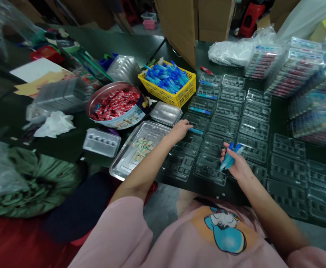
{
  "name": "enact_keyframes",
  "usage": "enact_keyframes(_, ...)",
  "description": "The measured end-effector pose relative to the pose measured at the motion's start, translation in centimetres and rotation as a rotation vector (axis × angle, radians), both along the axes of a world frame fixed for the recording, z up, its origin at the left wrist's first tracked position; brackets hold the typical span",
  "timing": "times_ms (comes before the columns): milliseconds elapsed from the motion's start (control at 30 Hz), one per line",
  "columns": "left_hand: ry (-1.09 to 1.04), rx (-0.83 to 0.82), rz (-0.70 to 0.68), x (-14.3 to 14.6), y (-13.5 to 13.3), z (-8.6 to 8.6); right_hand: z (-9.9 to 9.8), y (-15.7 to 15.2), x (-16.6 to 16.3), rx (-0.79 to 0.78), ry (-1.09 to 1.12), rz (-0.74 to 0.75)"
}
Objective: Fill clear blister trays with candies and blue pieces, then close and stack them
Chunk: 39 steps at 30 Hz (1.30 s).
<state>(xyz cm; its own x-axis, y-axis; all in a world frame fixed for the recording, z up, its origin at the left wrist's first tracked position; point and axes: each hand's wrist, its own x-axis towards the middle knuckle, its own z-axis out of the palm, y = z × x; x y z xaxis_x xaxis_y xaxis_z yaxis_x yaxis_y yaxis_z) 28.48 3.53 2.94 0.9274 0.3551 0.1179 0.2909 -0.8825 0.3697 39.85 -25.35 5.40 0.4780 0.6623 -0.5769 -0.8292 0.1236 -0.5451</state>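
Observation:
My left hand point(181, 130) pinches the end of a blue pen point(196, 131), which lies across a clear plastic blister tray in the left column. In my right hand point(239, 165), closed fingers hold a small bunch of blue pens point(228, 160) above the trays. Farther up the same column, a blue pen point(200, 110) lies in one tray, and another pen point(207, 96) lies in the tray beyond it. The empty blister tray point(224, 125) beside my left hand is one of several laid in rows.
A yellow basket point(179, 99) of blue pens stands behind my left hand. Left of it are a round tin point(118, 123) of red packets and a metal tray point(120, 163) with small pale pieces. Stacked filled packs point(294, 69) rise at the right. A cardboard box point(176, 29) stands behind.

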Motion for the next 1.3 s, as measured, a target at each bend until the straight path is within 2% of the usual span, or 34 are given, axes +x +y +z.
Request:
enact_keyframes(100, -0.153, -0.138, 0.062, -0.5, -3.6, 1.1, 0.2, 0.5, -0.6, 0.026, 0.026, 0.007)
enact_keyframes(133, -0.200, -0.258, 0.090, -0.7, -5.5, 1.5, 0.3, 0.7, -0.9, 0.035, 0.022, 0.009)
enact_keyframes(267, -0.199, -1.104, 0.134, -1.9, -13.7, 2.1, 0.5, 1.2, -2.4, 0.063, -0.047, 0.028)
enact_keyframes(300, -0.210, -1.242, 0.171, -2.3, -15.3, 2.0, 0.5, 1.2, -2.9, 0.062, -0.068, 0.041)
enact_keyframes(400, -0.302, -1.451, 0.281, -3.3, -18.4, 1.3, 0.2, 1.0, -4.2, 0.048, -0.111, 0.106)
enact_keyframes(500, -0.301, -1.542, 0.273, -4.4, -18.5, 0.7, -0.1, 0.7, -5.2, 0.038, -0.105, 0.161)
enact_keyframes(567, -0.256, -1.485, 0.238, -5.2, -16.9, 0.6, -0.2, 0.5, -5.4, 0.034, -0.089, 0.160)
enact_keyframes(600, -0.244, -1.399, 0.233, -5.6, -15.5, 0.6, -0.2, 0.3, -5.2, 0.031, -0.085, 0.151)
enact_keyframes(767, -0.242, -0.672, 0.304, -7.1, -6.8, 1.2, -0.6, -0.7, -3.6, -0.028, -0.054, 0.094)
enact_keyframes(867, -0.173, -0.355, 0.179, -7.0, -3.5, 1.2, -1.1, -1.2, -2.9, -0.058, -0.023, 0.048)
enact_keyframes(967, -0.111, -0.214, 0.049, -6.4, -2.4, 0.6, -1.5, -1.5, -2.9, -0.055, -0.009, 0.027)
enact_keyframes(1067, -0.120, -0.109, 0.043, -5.6, -2.0, 0.0, -1.6, -1.5, -3.1, -0.051, -0.006, 0.025)
enact_keyframes(1200, -0.118, -0.082, -0.007, -5.4, -1.8, 0.0, -1.6, -1.5, -3.0, -0.057, -0.012, 0.034)
enact_keyframes(1300, -0.078, -0.080, -0.080, -6.4, -2.4, 0.4, -1.7, -1.5, -2.9, -0.048, -0.028, 0.041)
